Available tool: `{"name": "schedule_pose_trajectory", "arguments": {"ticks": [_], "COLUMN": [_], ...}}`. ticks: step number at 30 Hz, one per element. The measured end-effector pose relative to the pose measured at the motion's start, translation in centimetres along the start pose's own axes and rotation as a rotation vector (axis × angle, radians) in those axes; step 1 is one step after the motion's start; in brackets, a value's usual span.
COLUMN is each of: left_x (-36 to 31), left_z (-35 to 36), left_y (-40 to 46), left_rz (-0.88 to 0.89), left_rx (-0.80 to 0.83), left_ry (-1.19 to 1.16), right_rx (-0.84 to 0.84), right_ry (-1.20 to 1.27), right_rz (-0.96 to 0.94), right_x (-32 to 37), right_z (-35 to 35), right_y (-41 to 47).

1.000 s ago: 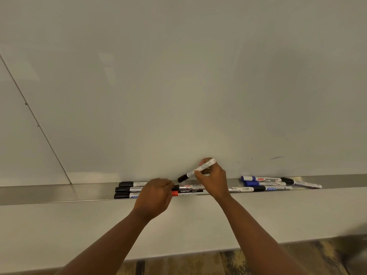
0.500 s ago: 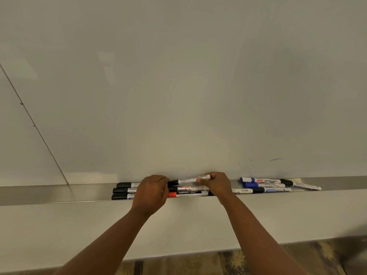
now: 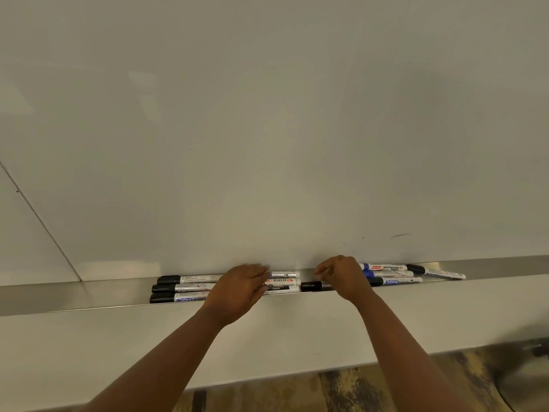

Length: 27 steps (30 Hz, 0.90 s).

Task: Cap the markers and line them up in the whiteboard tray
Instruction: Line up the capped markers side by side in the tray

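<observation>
A long metal whiteboard tray (image 3: 89, 295) runs under the whiteboard. Three black-capped markers (image 3: 184, 288) lie stacked in rows at its left. Three more markers (image 3: 283, 281) lie side by side in the middle, and my left hand (image 3: 237, 289) rests on their left ends with fingers stretched out. My right hand (image 3: 346, 278) hovers just right of them, fingers loosely curled and holding nothing. A black-ended marker (image 3: 312, 286) pokes out from under it. To the right lie blue-capped markers (image 3: 386, 270) and a black-capped one (image 3: 436, 272), slightly askew.
The whiteboard (image 3: 267, 129) fills the upper view, with a faint pen stroke (image 3: 401, 235) above the right markers. Below the tray is a white ledge (image 3: 118, 352), then patterned floor (image 3: 341, 391). The tray has bare metal at the far left and far right.
My right hand lowered the black-capped marker into the back row of the middle group, let go and drew back to the right. My left hand stayed on the middle markers.
</observation>
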<state>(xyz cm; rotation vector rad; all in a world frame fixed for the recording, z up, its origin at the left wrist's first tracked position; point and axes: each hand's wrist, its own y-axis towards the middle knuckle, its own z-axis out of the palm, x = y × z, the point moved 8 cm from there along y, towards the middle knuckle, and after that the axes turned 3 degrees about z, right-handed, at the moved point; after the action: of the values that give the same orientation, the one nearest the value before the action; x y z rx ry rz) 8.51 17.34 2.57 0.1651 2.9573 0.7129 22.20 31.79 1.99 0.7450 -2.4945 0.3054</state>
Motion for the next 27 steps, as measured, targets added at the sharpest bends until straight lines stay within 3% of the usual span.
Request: {"name": "schedule_pose_trajectory", "arguments": {"ticks": [4,10,17,22,27], "left_x": [-0.5,-0.3,-0.8,-1.8,-3.9], "left_z": [1.0,0.8,1.1,1.3,2.6], "left_y": [0.1,0.3,1.1,1.7,3.1], "left_rz": [0.001,-0.029,-0.029,0.005,0.081], "left_rx": [0.008,-0.027,-0.045,-0.066,-0.025], "left_ry": [-0.005,0.03,0.063,0.045,-0.032], "right_rx": [0.146,0.158,-0.188,0.05,0.145], "right_ry": [-0.102,-0.086,-0.079,-0.317,-0.494], "right_rz": [-0.072,-0.134,-0.02,0.075,0.011], "right_x": [-0.8,-1.0,-5.1,-8.9,-9.3], "right_z": [0.6,1.0,-6.2,-6.0,-5.1], "right_y": [-0.9,-0.8,0.7,0.6,0.5]}}
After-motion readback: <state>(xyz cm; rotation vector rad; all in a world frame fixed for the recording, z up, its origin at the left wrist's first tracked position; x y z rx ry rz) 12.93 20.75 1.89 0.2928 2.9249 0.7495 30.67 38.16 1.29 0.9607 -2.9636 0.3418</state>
